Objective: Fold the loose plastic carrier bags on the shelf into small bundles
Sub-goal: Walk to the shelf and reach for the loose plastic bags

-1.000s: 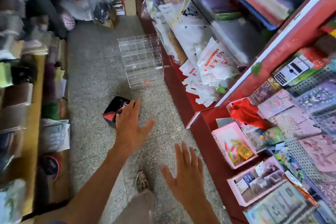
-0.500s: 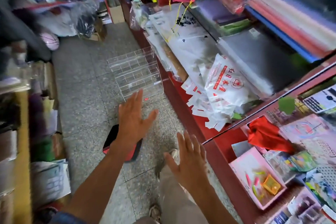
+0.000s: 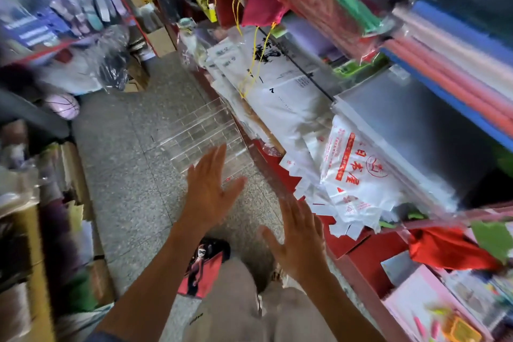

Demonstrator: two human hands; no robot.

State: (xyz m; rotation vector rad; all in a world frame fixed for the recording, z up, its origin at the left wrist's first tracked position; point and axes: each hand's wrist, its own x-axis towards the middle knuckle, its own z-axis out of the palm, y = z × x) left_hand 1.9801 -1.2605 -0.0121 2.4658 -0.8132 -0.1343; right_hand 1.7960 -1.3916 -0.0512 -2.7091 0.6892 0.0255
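Both hands [image 3: 211, 189] flat, fingers out

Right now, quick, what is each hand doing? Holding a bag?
Left hand: open, fingers straight, holding nothing.
Right hand: open, holding nothing, not touching the plastic carrier bags.

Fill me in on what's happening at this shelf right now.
A person stands in a shop aisle facing a red shelf with both hands raised, fingers straight, holding nothing. The right hand is just short of a loose heap of white carrier bags with red print spilling over the shelf edge; the left hand hovers above a clear acrylic organiser on the floor. No bag has been picked up or folded yet.
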